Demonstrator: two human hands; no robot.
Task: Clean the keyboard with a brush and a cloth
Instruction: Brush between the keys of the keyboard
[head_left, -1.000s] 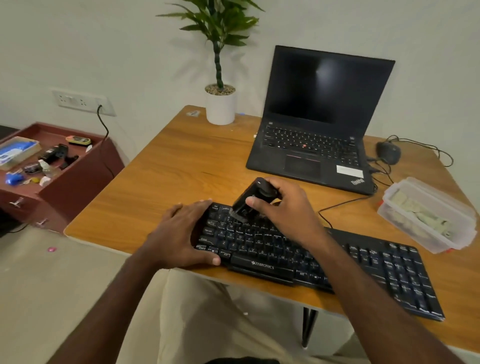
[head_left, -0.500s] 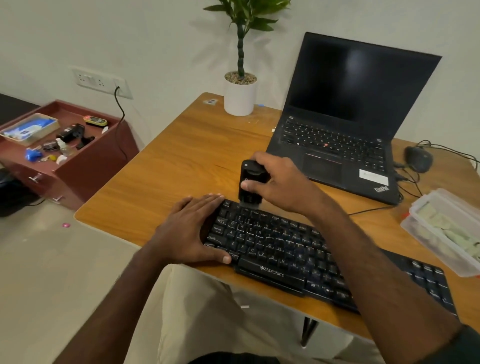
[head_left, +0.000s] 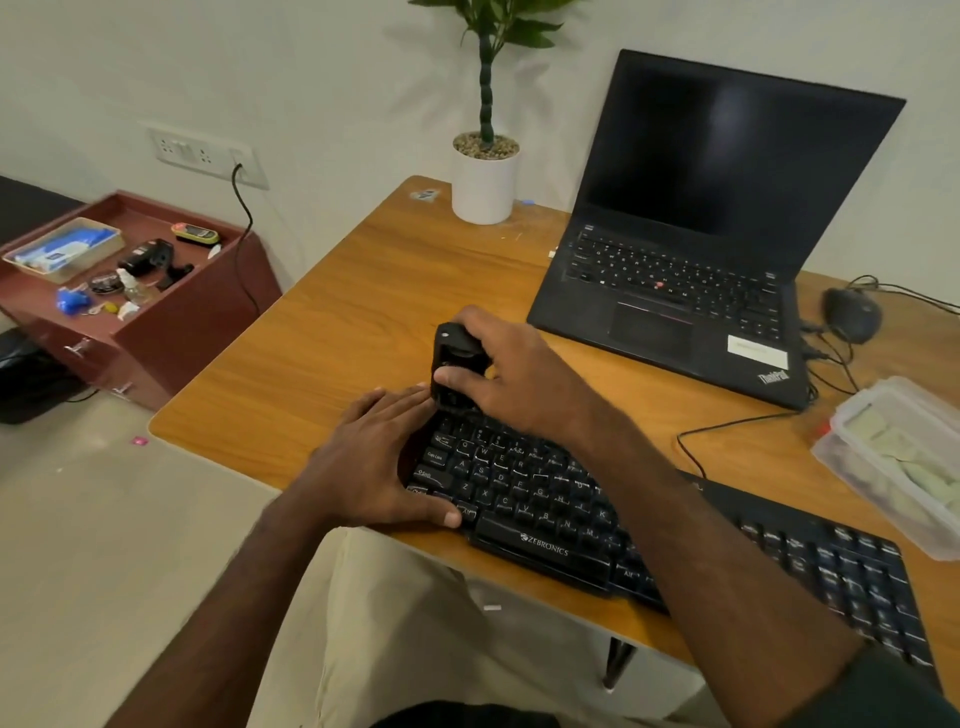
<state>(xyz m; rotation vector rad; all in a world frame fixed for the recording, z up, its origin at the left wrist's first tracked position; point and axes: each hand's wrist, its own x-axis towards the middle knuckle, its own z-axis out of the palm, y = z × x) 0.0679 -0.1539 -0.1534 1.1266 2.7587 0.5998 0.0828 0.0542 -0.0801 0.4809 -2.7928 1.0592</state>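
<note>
Black brush: pinched upright in right hand fingers, at keyboard top-left corner; left hand flat, fingers together, bracing the keyboard's left end.

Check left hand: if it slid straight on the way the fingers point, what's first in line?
The left hand lies flat on the keyboard's left end, fingers pointing up-right. First in line looks like the black brush held by the right hand, almost at the fingertips; depth unclear.

Open laptop, potted plant, mouse, plastic box, side cabinet
</note>
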